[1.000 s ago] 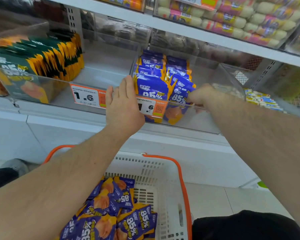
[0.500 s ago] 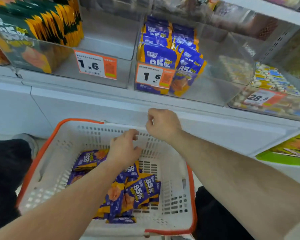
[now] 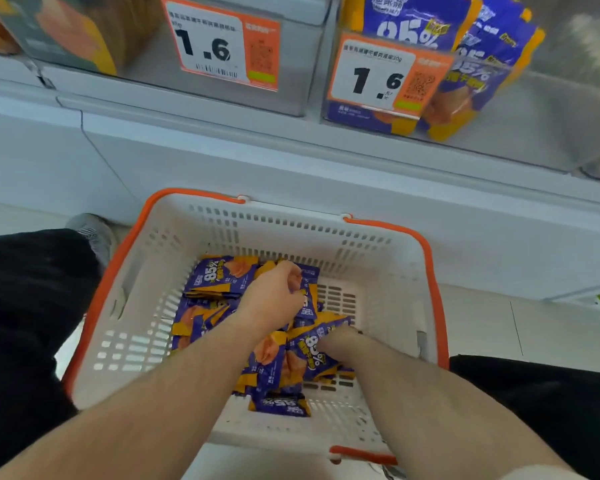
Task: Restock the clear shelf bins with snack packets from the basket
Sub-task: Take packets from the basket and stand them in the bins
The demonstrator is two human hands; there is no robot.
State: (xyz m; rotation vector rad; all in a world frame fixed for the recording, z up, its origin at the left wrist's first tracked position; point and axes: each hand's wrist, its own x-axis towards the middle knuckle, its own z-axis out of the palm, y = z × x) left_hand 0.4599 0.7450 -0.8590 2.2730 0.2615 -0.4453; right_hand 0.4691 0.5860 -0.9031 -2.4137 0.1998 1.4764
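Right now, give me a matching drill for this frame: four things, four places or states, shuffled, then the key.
Things:
1. left hand
2. right hand
3. basket
4. price tag

Places or states:
A. on the front of the clear bin holding purple packets
B. on the floor below the shelf, orange rim
C. fingers curled over packets at the pile's far side
D. fingers pushed under a purple packet at the pile's right edge

Pairs: 1-C, 2-D, 3-B, 4-A
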